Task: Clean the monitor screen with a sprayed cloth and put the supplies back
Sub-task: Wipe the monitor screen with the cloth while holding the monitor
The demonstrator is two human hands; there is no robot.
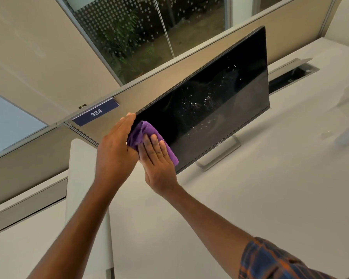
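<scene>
Two hands meet at the left edge of the monitor [210,101], which stands on a pale desk [270,188] with bare surface before it. The left hand [115,152] braces that edge, fingers straight. The right hand [157,160] lies flat, pressing a purple cloth [143,131] against the droplet-speckled screen's lower left corner.

My left hand [115,150]: bare, no ring, no watch, no glove.
My left forearm: bare all the way down to the picture's edge, no sleeve showing.
My right hand [159,160]: bare, short plain nails, nothing worn.
My right sleeve: navy-and-orange plaid woven shirt sleeve [278,260], pushed up near my elbow, cuff creased.
</scene>
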